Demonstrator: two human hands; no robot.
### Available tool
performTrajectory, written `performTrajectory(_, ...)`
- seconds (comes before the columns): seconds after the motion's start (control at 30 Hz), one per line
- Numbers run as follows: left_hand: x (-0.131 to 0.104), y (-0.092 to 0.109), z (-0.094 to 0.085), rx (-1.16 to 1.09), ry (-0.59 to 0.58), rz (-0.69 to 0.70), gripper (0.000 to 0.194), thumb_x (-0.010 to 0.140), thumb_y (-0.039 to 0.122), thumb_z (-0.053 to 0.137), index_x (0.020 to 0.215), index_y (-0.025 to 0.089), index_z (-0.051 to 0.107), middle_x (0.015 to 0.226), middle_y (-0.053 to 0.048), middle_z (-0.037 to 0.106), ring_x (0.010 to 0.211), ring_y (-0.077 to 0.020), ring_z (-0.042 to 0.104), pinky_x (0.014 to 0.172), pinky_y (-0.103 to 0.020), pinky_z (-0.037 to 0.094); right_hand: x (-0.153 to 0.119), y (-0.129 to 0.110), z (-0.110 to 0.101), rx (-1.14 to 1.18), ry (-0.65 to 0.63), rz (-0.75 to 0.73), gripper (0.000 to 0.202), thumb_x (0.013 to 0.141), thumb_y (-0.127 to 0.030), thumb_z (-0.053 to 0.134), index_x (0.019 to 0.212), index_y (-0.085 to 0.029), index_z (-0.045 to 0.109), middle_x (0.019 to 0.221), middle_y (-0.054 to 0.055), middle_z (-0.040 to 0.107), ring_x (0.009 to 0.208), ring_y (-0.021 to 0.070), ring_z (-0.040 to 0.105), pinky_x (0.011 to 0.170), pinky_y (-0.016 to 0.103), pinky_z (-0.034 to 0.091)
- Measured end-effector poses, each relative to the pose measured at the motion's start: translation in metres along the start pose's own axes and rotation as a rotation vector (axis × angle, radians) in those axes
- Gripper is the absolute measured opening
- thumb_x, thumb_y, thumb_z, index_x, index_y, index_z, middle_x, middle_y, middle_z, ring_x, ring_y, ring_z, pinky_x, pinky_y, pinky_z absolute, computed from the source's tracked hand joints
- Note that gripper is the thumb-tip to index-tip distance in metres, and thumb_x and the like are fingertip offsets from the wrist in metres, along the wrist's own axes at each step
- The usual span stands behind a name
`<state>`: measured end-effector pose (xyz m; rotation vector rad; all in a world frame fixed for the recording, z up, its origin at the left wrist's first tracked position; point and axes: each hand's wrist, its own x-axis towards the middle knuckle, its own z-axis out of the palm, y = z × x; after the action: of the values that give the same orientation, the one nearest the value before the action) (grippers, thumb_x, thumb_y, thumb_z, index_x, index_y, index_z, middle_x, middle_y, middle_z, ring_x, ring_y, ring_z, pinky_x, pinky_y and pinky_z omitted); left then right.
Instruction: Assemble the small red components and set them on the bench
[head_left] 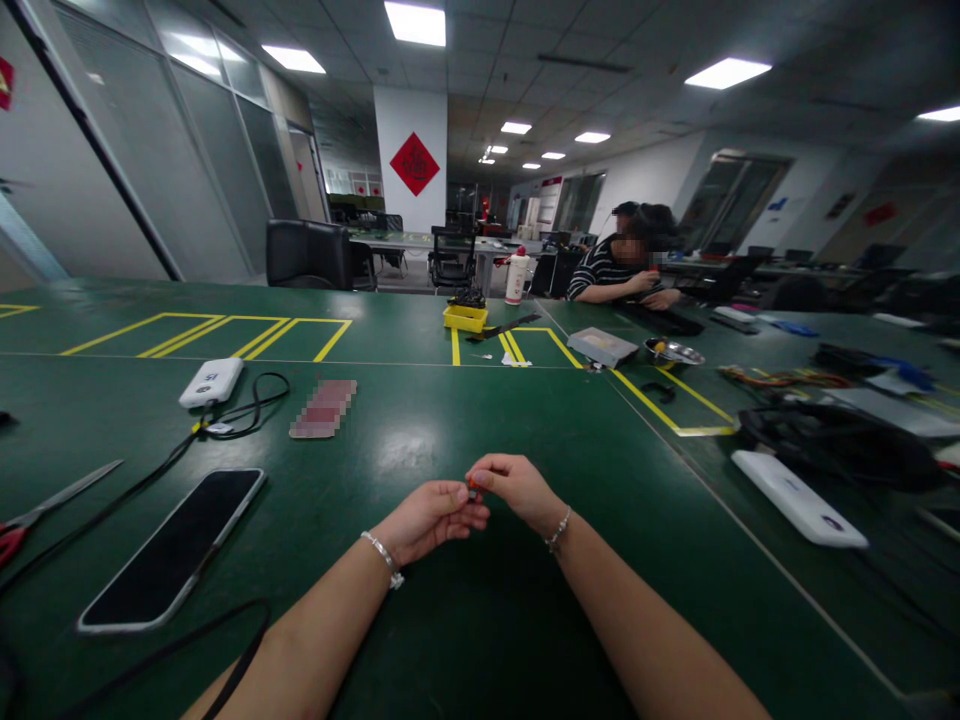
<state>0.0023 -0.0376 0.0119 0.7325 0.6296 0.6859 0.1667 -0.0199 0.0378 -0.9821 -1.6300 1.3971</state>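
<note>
In front of me, above the green table, my two hands meet at the fingertips. My left hand (433, 520) pinches a tiny orange-and-grey piece (472, 488) between thumb and forefinger, its other fingers loosely curled. From the right, my right hand (517, 490) grips the orange end of the same piece with thumb and forefinger. The piece is mostly covered by the fingers and too small to name. Left of my forearm lies a large phone (176, 550) with a dark screen and a pale case.
Scissors (60, 500), a black cable (142, 480), a white power bank (212, 383) and a blurred reddish rectangle (324, 409) lie left. Farther off are a yellow tray (465, 318), a white bottle (517, 277) and a seated person (622, 260). A white device (799, 500) lies right.
</note>
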Motion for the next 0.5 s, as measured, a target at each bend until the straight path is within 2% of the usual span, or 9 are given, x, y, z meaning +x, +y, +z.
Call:
performTrajectory(0.17, 0.0, 0.001, -0.001, -0.04, 0.025, 0.025, 0.018, 0.073, 0.024, 0.061, 0.082, 0.009, 0.06, 0.079, -0.011, 0.067, 0.069, -0.0141, 0.064, 0.059, -0.021, 0.045, -0.002, 0.001, -0.006, -0.153, -0.038, -0.121, 0.023, 0.074, -0.035, 0.056, 0.084, -0.016, 0.064, 0.084, 0.004, 0.059, 0.076, 0.0135, 0.055, 0.071, 0.028, 0.044)
performTrajectory(0.3, 0.001, 0.002, -0.001, -0.07, 0.017, 0.039, 0.018, 0.072, 0.023, 0.062, 0.082, 0.008, 0.061, 0.076, -0.011, 0.067, 0.07, -0.0152, 0.063, 0.067, -0.025, 0.047, -0.005, 0.003, -0.006, -0.218, -0.093, -0.219, 0.029, 0.067, -0.027, 0.064, 0.094, -0.018, 0.06, 0.102, 0.005, 0.053, 0.089, 0.015, 0.053, 0.072, 0.027, 0.045)
performTrajectory(0.43, 0.002, 0.0, -0.002, -0.129, -0.004, 0.097, 0.018, 0.072, 0.021, 0.062, 0.084, 0.008, 0.061, 0.085, -0.011, 0.067, 0.074, -0.0146, 0.063, 0.076, -0.028, 0.045, -0.006, 0.004, 0.003, -0.234, -0.079, -0.242, 0.043, 0.057, -0.021, 0.071, 0.096, -0.018, 0.055, 0.101, 0.004, 0.054, 0.091, 0.0159, 0.053, 0.076, 0.029, 0.045)
performTrajectory(0.5, 0.003, -0.001, -0.004, -0.134, -0.037, 0.119, 0.02, 0.072, 0.021, 0.062, 0.086, 0.007, 0.061, 0.089, -0.013, 0.067, 0.079, -0.016, 0.062, 0.08, -0.03, 0.043, -0.006, 0.004, 0.009, -0.252, -0.021, -0.214, 0.039, 0.058, -0.019, 0.069, 0.094, -0.018, 0.055, 0.095, 0.003, 0.056, 0.086, 0.0149, 0.055, 0.075, 0.029, 0.045)
